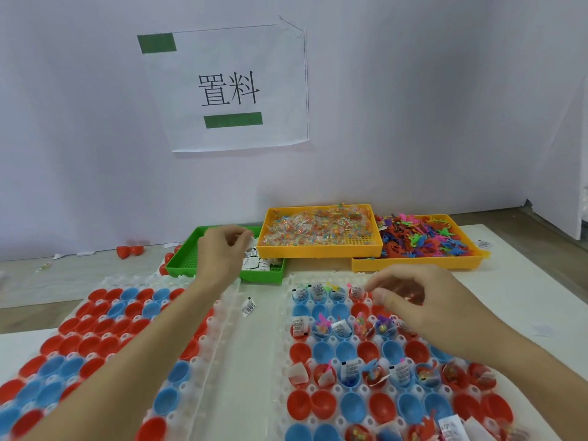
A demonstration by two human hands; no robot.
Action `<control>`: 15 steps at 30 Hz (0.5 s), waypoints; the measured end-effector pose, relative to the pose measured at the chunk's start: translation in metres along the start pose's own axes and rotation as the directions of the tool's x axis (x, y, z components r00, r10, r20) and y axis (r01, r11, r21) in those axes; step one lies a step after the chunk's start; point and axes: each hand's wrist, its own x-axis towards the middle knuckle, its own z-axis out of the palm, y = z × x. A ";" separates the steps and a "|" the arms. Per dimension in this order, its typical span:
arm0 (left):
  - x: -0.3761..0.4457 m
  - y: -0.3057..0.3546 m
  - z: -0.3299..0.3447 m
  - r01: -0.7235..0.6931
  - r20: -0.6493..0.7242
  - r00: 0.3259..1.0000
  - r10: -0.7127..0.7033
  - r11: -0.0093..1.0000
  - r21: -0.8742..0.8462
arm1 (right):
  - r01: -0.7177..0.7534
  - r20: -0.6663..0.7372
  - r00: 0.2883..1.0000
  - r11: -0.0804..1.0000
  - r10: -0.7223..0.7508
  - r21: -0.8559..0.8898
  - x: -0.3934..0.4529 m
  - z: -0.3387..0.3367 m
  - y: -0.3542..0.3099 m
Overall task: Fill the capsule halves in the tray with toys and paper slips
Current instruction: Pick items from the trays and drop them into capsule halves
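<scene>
Two white capsule trays lie side by side. The right tray [285,316] holds red and blue capsule halves [350,407]; alternate rows carry paper slips [350,370] and small toys. The left tray [222,316] holds empty red and blue halves. My left hand [222,253] reaches into the green tray [178,265] of paper slips [259,264], fingers pinched on a white slip. My right hand [420,300] hovers over the right tray's far row, thumb and forefinger close together beside a red half with a slip [358,291]; what they hold is hidden.
A yellow tray [318,250] of small bagged toys sits behind, and another yellow tray [413,264] of coloured dinosaur figures lies to its right. One loose slip [248,306] rests between the capsule trays. Spare red halves [129,250] lie at the back left near the wall.
</scene>
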 end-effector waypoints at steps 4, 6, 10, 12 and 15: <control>-0.063 0.030 0.006 -0.058 0.219 0.970 0.108 0.973 -0.222 | -0.070 0.066 0.996 0.985 0.060 0.158 0.007 0.016 -0.010; -0.095 0.040 0.011 -0.072 0.305 0.938 0.167 0.952 -0.298 | -0.134 0.137 0.985 0.964 0.104 0.228 0.008 0.024 -0.014; -0.139 0.047 0.021 -0.075 0.342 0.907 0.244 0.895 -0.440 | -0.111 0.120 0.990 0.943 0.077 0.313 0.004 0.033 -0.019; -0.148 0.046 0.023 -0.096 0.313 0.916 0.252 0.893 -0.439 | -0.086 0.098 0.994 0.935 0.055 0.345 0.000 0.033 -0.019; -0.156 0.043 0.022 -0.066 0.311 0.920 0.239 0.876 -0.478 | -0.101 0.179 0.983 0.908 0.029 0.406 -0.009 0.028 -0.020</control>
